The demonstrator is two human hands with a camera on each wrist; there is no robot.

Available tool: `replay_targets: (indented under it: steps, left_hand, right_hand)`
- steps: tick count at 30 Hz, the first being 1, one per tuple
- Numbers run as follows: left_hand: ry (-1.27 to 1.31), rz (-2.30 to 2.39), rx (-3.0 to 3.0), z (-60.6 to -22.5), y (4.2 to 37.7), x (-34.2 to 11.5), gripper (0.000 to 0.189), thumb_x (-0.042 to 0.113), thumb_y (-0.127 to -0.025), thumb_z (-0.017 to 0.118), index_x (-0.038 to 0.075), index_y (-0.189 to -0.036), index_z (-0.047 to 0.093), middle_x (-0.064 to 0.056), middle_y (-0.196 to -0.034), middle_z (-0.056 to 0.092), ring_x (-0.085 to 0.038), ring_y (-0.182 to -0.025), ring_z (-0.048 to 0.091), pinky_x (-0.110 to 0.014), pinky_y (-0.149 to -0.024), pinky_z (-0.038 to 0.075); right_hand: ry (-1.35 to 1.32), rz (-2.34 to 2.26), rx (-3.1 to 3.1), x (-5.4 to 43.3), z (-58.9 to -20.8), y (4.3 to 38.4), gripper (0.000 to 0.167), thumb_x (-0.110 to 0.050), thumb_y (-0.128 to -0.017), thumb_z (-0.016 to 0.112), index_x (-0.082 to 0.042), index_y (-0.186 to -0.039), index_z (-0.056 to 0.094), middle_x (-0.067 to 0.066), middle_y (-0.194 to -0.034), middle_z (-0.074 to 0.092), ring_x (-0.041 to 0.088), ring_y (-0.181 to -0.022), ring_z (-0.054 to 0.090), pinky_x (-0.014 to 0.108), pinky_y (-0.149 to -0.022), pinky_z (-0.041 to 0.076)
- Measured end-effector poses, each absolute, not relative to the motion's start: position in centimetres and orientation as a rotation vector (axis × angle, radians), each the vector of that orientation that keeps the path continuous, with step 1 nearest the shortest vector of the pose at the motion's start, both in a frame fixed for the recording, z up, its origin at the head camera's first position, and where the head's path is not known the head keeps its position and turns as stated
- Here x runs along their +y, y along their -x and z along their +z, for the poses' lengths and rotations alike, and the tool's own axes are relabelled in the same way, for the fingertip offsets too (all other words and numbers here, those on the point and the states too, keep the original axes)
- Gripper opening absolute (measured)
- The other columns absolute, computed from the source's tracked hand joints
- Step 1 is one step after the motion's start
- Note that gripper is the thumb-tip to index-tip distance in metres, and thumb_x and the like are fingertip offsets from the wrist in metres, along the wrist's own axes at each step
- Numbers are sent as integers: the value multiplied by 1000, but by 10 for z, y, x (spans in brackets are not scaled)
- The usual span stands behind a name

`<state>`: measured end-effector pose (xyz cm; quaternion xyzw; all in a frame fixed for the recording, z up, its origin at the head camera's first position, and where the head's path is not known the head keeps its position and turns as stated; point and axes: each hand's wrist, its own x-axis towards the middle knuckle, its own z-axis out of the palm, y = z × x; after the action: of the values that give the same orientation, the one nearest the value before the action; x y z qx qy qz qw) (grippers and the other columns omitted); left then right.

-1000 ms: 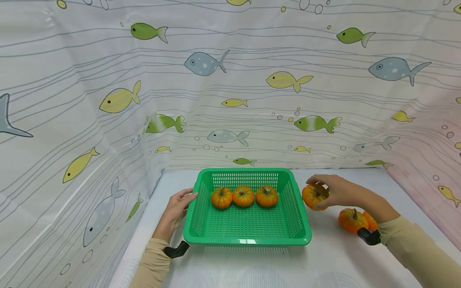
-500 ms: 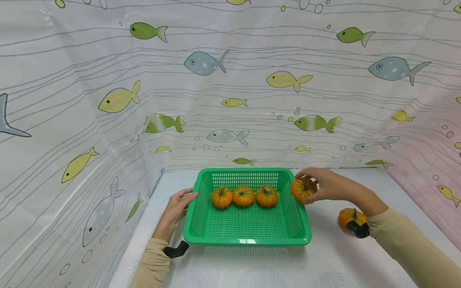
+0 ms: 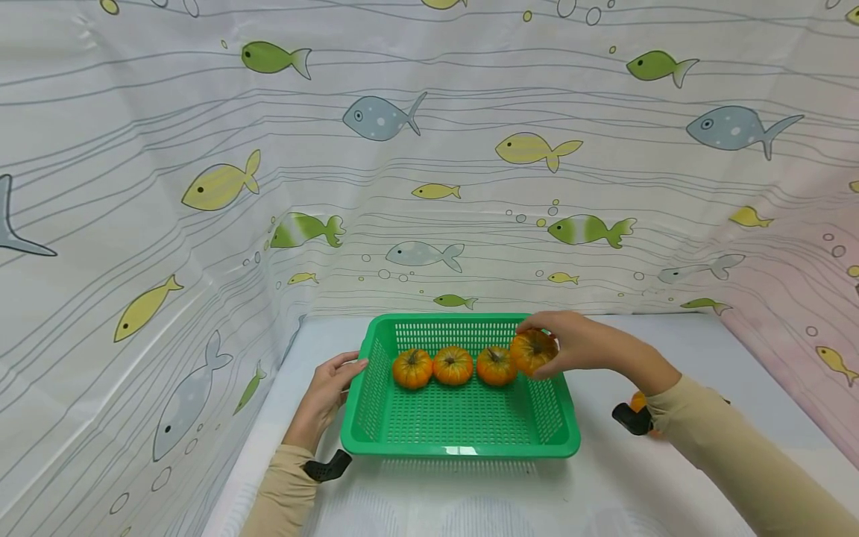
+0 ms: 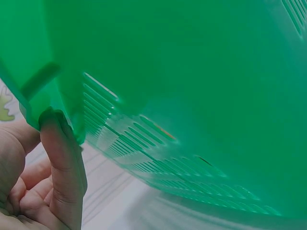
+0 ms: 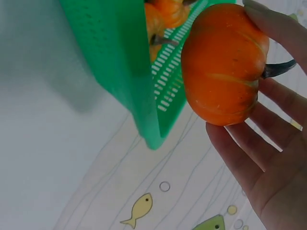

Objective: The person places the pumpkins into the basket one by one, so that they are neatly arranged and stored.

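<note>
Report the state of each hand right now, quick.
Left hand: holding the rim of the green basket.
Right hand: holding a pumpkin between thumb and fingers.

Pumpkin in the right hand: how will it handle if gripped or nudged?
Squat, ribbed shape: the held pumpkin would probably rock or slide more than roll far. No dents show, so likely stiff. The thin stem might snap if pulled.

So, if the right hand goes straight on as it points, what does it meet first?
Likely the nearest pumpkin in the basket, beyond the held pumpkin; height is unclear, so the right hand may pass above.
</note>
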<state>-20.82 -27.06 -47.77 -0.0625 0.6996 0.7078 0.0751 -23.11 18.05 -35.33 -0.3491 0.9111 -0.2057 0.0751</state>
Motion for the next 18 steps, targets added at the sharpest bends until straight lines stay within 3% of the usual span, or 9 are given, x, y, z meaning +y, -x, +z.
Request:
replay_targets:
  steps: [18]
  left_hand:
    - [178, 2115, 2109, -480, 209, -272, 54, 25, -102, 68, 0, -147, 50, 6, -100, 77, -8, -81, 75, -25, -71, 64]
  right_hand:
    - [1204, -481, 2649, 124, -362, 231, 63, -30, -79, 92, -13, -133, 66, 0, -132, 68, 20, -118, 63, 44, -103, 56]
